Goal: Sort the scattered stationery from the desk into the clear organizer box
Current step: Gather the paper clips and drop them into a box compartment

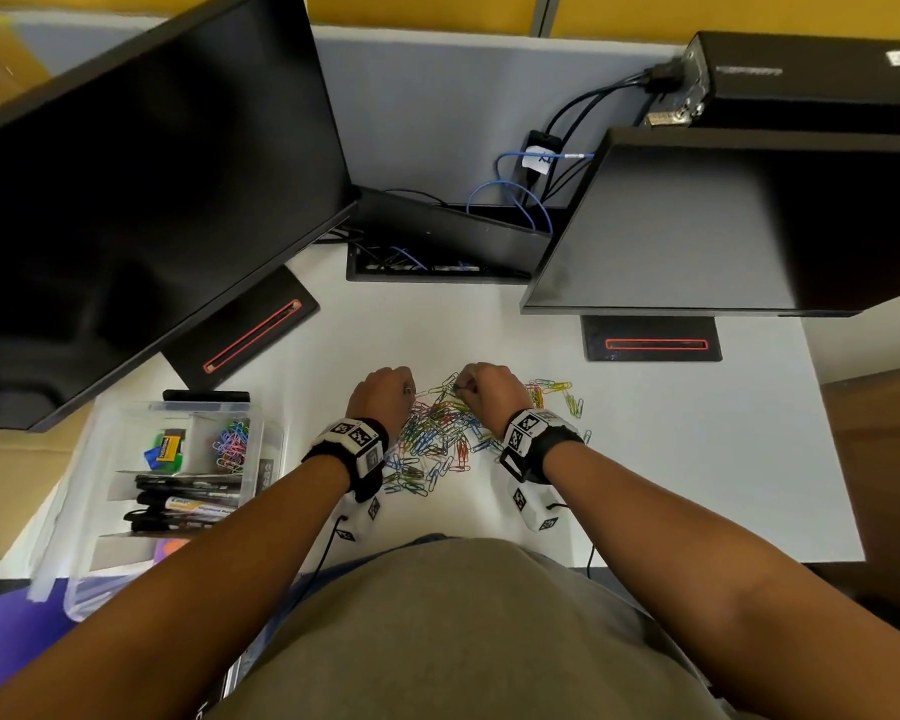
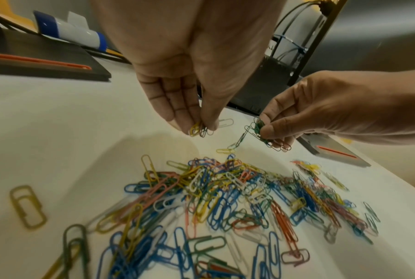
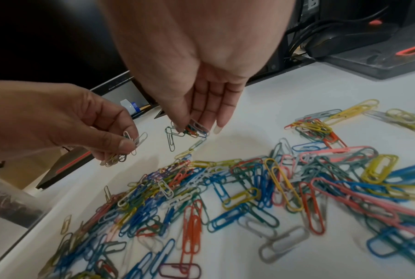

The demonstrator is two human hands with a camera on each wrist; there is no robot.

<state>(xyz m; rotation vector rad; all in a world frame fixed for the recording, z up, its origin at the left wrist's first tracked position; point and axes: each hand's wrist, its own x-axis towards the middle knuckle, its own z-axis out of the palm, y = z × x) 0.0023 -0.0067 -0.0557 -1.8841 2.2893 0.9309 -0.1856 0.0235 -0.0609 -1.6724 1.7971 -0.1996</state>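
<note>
A heap of coloured paper clips lies on the white desk in front of me, also seen in the left wrist view and the right wrist view. My left hand hovers over the far left of the heap and pinches a small bunch of clips. My right hand pinches another bunch, from which a short chain of linked clips hangs down to the heap. The clear organizer box stands at the left, holding paper clips, markers and erasers in separate compartments.
Two black monitors stand behind the heap, each base with a red slot. A cable tray with wires sits between them. A small loose cluster of clips lies right of my right hand.
</note>
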